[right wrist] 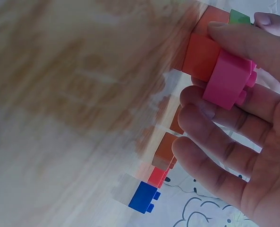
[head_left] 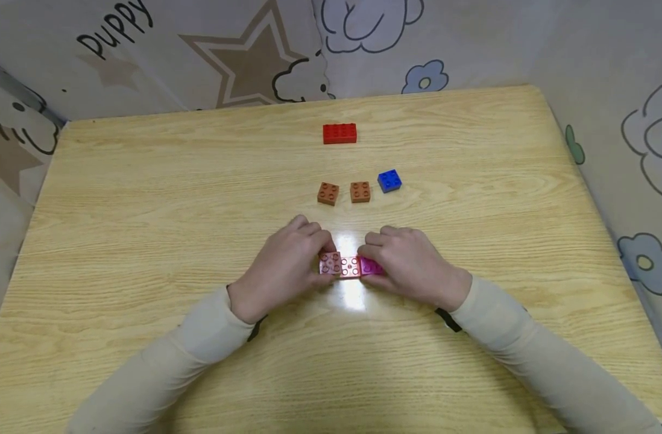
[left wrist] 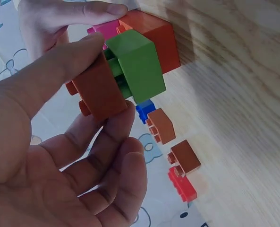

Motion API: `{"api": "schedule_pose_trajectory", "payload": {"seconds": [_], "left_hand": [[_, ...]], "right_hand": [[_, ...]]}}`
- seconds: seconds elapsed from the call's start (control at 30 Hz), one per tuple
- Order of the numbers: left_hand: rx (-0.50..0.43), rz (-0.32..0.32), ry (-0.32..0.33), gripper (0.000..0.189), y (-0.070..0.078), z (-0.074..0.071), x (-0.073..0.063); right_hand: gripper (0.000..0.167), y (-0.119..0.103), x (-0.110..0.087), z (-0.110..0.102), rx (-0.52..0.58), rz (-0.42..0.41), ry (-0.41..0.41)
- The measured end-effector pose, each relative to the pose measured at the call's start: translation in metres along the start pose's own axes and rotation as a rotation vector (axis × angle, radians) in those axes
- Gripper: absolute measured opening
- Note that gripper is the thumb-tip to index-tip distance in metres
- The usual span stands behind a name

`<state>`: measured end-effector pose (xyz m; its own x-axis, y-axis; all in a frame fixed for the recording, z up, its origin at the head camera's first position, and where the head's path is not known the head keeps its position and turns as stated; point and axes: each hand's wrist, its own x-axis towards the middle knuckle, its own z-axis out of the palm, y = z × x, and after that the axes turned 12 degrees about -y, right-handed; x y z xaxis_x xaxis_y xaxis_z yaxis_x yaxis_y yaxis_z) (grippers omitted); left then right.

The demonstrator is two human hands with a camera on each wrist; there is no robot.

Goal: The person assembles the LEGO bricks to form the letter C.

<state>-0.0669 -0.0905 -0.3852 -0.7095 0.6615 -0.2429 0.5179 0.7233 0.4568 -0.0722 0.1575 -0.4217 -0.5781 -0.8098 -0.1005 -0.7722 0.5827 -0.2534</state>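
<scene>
The wooden desk [head_left: 146, 241] carries everything. Both hands pinch a brick assembly [head_left: 350, 266] at mid-desk: the left hand [head_left: 287, 262] grips its brown-and-green end, the right hand [head_left: 412, 265] its magenta end, probably steadying it for pressing. Beyond lie a red brick [head_left: 339, 133], two brown bricks [head_left: 344, 192] and a blue brick [head_left: 389, 181].

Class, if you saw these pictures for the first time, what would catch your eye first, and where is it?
Two hands, the left hand and the right hand, grip a joined row of bricks at the table's middle. Behind lie two brown bricks, a blue brick and, farthest, a red brick.
</scene>
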Motion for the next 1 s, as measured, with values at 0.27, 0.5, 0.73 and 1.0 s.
{"api": "schedule_pose_trajectory", "payload": {"seconds": [0.27, 0.5, 0.73, 1.0], "left_hand": [[0.019, 0.006, 0.060, 0.038, 0.000, 0.004, -0.004], [0.061, 0.026, 0.080, 0.038, 0.001, 0.007, -0.003], [0.081, 0.007, 0.050, 0.038, 0.003, 0.008, 0.000], [0.084, 0.001, 0.034, 0.039, 0.004, 0.008, 0.002]], "right_hand": [[0.034, 0.000, 0.000, 0.000, 0.008, 0.005, -0.003], [0.033, -0.002, 0.000, -0.001, 0.020, 0.017, -0.008], [0.035, -0.002, 0.001, -0.001, 0.016, 0.027, -0.012], [0.061, -0.011, 0.007, 0.001, 0.110, 0.058, 0.047]]}}
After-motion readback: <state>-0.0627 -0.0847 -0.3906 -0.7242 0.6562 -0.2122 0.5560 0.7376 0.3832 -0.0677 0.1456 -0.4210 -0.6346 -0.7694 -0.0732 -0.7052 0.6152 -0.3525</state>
